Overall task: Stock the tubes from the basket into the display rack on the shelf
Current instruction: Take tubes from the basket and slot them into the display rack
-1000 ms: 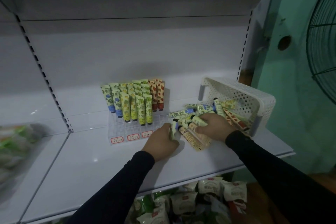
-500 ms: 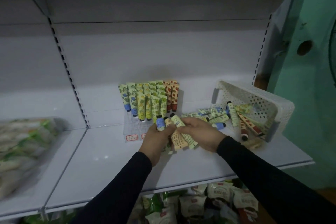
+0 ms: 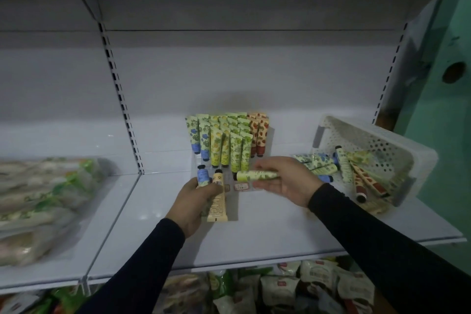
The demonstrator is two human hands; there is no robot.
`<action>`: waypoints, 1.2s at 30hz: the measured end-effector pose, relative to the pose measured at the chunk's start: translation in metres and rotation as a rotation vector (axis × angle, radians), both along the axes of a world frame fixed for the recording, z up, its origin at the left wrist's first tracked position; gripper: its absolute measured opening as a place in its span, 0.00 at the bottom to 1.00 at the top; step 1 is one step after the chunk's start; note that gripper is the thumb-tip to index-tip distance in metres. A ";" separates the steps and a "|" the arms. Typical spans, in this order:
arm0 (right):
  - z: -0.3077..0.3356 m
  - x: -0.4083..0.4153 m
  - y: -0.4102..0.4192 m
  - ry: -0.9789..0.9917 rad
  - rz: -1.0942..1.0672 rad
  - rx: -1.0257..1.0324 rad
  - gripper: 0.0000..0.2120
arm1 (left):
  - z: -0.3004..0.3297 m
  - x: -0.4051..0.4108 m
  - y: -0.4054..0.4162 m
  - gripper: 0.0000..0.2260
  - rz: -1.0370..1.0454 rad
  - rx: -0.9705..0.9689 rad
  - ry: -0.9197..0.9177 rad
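Left hand: the left hand [image 3: 195, 199] was curled round a small bunch of tubes, a blue tube [image 3: 203, 178] and a yellow tube [image 3: 218, 195] standing up out of the fist.
Right hand: the right hand [image 3: 286, 181] pinched a single green tube [image 3: 257, 175] lying crosswise, cap to the left, just in front of the rack.
Rack: the clear display rack [image 3: 240, 186] stood mid-shelf, its far rows filled with upright tubes [image 3: 224, 139], its near rows bare.
Basket: the white basket [image 3: 374, 150] lay tipped on its side at the right, loose tubes [image 3: 331, 164] spilling from its mouth onto the shelf [image 3: 267, 232].
Risk: the green tube was sideways; unless turned upright before going in, it would likely miss a slot or knock the standing rows over.
Risk: the left fist held several at once, so one could slip while the right hand worked.
Around: wrapped packets [image 3: 38, 196] lay on the left shelf; bagged goods [image 3: 293, 285] sat below.
In the way: the left hand's bunch stood close before the rack's near left slots.
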State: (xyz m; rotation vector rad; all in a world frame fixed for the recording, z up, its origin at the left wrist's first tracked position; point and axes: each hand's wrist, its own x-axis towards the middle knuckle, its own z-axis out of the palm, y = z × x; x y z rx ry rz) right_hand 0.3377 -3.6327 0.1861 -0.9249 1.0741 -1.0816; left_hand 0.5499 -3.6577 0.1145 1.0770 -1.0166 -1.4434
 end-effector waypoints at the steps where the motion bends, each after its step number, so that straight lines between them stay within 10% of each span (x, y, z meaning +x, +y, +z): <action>1: 0.003 0.000 0.000 -0.091 0.017 0.013 0.09 | -0.001 0.004 -0.001 0.06 0.012 0.003 -0.003; 8: 0.010 -0.003 -0.008 -0.144 0.057 -0.005 0.24 | -0.011 0.030 -0.009 0.09 0.092 -0.012 -0.131; 14: 0.011 -0.006 -0.014 0.631 -0.066 -0.353 0.17 | -0.011 0.050 -0.007 0.12 0.091 -0.075 -0.164; 19: 0.012 -0.005 -0.027 0.889 -0.054 -0.451 0.10 | -0.019 0.064 -0.011 0.06 0.204 -0.163 -0.300; 36: 0.001 0.009 -0.048 0.808 -0.261 -0.666 0.08 | -0.024 0.061 -0.003 0.05 0.219 -0.324 -0.272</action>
